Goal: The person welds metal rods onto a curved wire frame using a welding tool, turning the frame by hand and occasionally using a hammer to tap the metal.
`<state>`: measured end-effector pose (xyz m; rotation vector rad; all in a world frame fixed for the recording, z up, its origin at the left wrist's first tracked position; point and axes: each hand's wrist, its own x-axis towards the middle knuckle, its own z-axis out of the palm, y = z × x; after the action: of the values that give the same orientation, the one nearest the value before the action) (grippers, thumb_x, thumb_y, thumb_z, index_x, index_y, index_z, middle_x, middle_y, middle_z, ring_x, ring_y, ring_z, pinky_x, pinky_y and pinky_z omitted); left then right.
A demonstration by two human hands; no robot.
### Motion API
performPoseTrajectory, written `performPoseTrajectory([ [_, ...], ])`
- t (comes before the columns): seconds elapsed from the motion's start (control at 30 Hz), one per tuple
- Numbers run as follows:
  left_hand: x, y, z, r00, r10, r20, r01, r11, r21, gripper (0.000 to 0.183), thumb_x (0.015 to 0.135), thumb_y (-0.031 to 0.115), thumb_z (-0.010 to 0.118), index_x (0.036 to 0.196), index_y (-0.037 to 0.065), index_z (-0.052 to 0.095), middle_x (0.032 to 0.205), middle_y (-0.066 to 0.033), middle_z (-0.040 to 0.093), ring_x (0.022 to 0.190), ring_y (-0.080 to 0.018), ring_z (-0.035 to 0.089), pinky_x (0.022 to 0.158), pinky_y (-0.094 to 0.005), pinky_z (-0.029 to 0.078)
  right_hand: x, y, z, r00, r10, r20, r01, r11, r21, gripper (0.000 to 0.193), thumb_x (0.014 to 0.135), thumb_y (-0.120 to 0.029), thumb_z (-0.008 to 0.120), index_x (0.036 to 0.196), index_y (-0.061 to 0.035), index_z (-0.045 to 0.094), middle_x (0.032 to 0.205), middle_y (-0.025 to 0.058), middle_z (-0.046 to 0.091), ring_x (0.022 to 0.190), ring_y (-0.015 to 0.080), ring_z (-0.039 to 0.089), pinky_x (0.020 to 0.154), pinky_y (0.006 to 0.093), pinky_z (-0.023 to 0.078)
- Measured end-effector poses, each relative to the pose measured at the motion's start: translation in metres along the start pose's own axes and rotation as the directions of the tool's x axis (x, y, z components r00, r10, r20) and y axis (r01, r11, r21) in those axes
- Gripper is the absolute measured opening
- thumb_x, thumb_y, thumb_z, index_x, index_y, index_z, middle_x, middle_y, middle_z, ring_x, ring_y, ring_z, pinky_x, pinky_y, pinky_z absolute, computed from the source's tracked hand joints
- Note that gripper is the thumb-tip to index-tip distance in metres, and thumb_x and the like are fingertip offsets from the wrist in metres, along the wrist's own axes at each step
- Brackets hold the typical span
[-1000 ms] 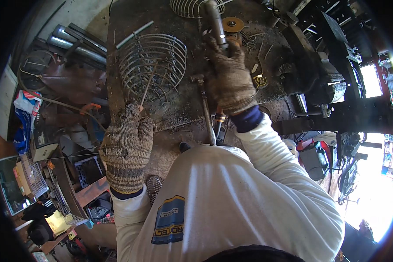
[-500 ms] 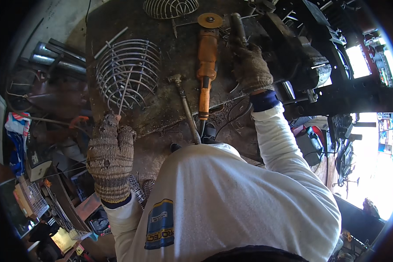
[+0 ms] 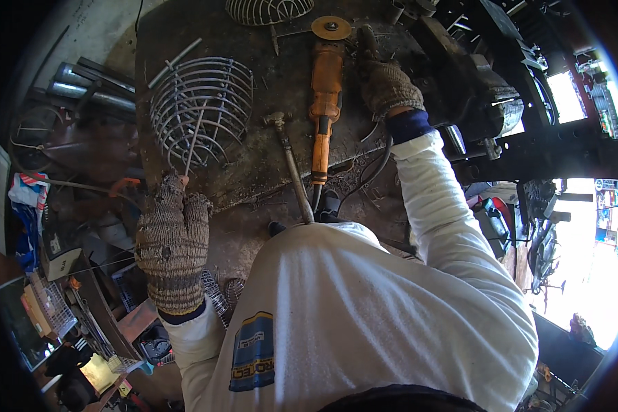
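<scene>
Both my hands wear worn, striped knit gloves. My left hand [image 3: 172, 237] is closed at the table's near left edge, its fingertips on a thin metal rod [image 3: 198, 130]. The rod runs up into a rounded basket of bent metal bars [image 3: 206, 93] lying on the table. At the right, my right hand [image 3: 393, 88] is closed around the lower end of a dark, short metal bar [image 3: 368, 42]; the fingers are partly in shadow. Between the hands lie an orange angle grinder [image 3: 327, 89] with its disc upward and a hammer [image 3: 292, 161] whose handle points towards me.
A second wire basket [image 3: 268, 9] sits at the table's far edge, near a pointed metal piece [image 3: 275, 41]. A heavy vise [image 3: 484, 93] stands at the right. Metal pipes [image 3: 89, 89] lie left of the dark worktable [image 3: 268, 86]. The grinder's cable [image 3: 374, 175] hangs over the near edge.
My right hand has moved a little away from me and to the left, and the bar has tilted with it. My left hand has barely moved.
</scene>
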<state>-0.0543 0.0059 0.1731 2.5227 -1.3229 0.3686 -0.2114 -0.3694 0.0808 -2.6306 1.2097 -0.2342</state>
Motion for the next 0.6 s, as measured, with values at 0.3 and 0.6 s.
performPoseTrajectory([
  [0.3, -0.001, 0.000, -0.001, 1.000, -0.004, -0.010, 0.004, 1.000, 0.013, 0.037, 0.082, 0.024, 0.074, 0.116, 0.012, 0.069, 0.110, -0.0117, 0.070, 0.097, -0.0310, 0.068, 0.085, -0.0409, 0.055, 0.020, 0.000, 0.007, 1.000, -0.026, 0.013, 0.027, 0.998, -0.054, 0.036, 0.093, -0.021, 0.050, 0.127, -0.0129, 0.059, 0.115, 0.0210, 0.067, 0.108, 0.0390, 0.064, 0.092, 0.0487, 0.052],
  [0.6, -0.010, -0.001, 0.004, 1.000, -0.015, -0.004, 0.016, 0.983, 0.185, 0.037, 0.085, 0.024, 0.071, 0.120, 0.013, 0.067, 0.109, -0.0088, 0.070, 0.101, -0.0288, 0.066, 0.087, -0.0390, 0.054, 0.024, 0.009, 0.011, 0.995, 0.034, 0.089, -0.032, 0.999, -0.025, 0.041, 0.095, -0.039, 0.050, 0.132, -0.0208, 0.058, 0.111, 0.0248, 0.067, 0.107, 0.0415, 0.063, 0.090, 0.0511, 0.049],
])
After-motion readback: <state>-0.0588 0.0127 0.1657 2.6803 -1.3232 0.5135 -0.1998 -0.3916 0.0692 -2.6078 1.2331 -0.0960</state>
